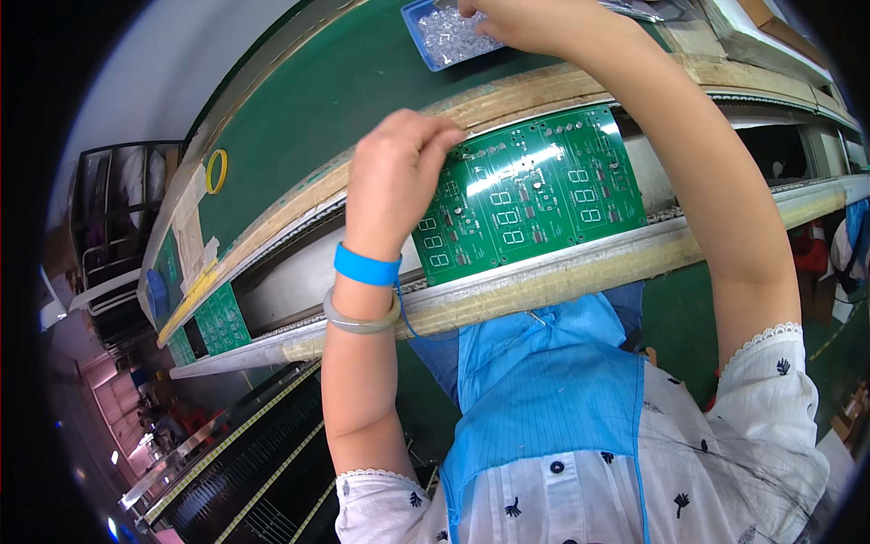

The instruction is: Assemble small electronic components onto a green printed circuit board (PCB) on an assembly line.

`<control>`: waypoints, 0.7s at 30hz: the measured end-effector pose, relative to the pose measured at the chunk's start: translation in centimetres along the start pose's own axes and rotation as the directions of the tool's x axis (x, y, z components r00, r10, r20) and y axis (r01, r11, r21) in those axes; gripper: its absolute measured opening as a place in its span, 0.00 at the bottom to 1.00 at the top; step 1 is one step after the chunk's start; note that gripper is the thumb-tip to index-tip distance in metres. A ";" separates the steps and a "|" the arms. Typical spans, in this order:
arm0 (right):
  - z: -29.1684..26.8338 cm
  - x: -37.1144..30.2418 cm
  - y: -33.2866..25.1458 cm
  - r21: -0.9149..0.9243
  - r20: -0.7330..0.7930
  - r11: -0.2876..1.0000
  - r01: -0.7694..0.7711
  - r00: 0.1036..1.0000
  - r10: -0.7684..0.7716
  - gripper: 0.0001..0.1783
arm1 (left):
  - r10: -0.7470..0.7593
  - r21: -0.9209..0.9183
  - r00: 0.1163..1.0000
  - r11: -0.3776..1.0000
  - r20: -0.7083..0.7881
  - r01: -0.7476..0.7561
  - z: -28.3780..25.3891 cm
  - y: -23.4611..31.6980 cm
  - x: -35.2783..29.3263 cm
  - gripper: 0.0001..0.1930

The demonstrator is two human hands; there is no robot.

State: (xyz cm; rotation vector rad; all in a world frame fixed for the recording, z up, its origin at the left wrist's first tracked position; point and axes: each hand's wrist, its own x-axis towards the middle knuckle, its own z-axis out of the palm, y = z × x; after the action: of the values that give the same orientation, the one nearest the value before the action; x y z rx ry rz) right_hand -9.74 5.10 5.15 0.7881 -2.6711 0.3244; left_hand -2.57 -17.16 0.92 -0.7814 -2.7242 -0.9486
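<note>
Your board (544, 208) lies flat between two rails, the near rail (489, 296) along its close edge and the far rail (544, 91) beyond it. Your left hand (394, 159) is over the board's far left corner, hiding it, thumb and fingers drawn nearly together; you cannot tell from here whether they pinch anything. Your right hand (521, 23) is beyond the board, over a blue bin (420, 36) of clear parts (451, 38); its fingertips are partly cut off, so its grip cannot be told. Your right forearm crosses the rails just right of the board. A wristband (367, 266) and bangle (362, 321) sit left of the board, and well left are a yellow ring (209, 173) and another board (222, 319).
</note>
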 end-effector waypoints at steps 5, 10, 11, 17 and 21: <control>3.6 2.3 0.6 -0.334 0.091 0.941 -0.052 0.992 0.088 0.06 | 0.118 0.140 0.979 0.986 -0.169 -0.094 0.3 -0.1 5.2 0.04; 3.6 1.9 0.8 -0.278 0.028 0.960 -0.039 0.998 0.049 0.05 | 0.194 0.509 0.978 0.851 -0.083 -0.125 1.4 0.3 9.8 0.07; 3.6 1.6 0.6 -0.213 -0.004 0.975 -0.063 0.998 0.064 0.05 | 0.190 0.512 0.978 0.851 -0.086 -0.120 1.8 -0.5 9.9 0.07; 4.0 0.5 1.6 -0.115 -0.167 0.992 -0.048 0.985 0.028 0.06 | 0.094 0.470 0.993 0.881 -0.067 -0.052 2.1 0.7 11.0 0.09; 3.5 0.5 1.0 -0.063 -0.220 0.994 -0.094 0.972 0.078 0.06 | 0.121 0.485 0.986 0.873 -0.117 -0.050 1.4 0.3 10.8 0.08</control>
State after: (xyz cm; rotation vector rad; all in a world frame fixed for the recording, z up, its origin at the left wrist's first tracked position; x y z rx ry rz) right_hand -11.60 4.61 1.97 0.5795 -2.5001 0.3127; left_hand -11.63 -11.50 3.25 -0.6931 -2.5989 -0.2648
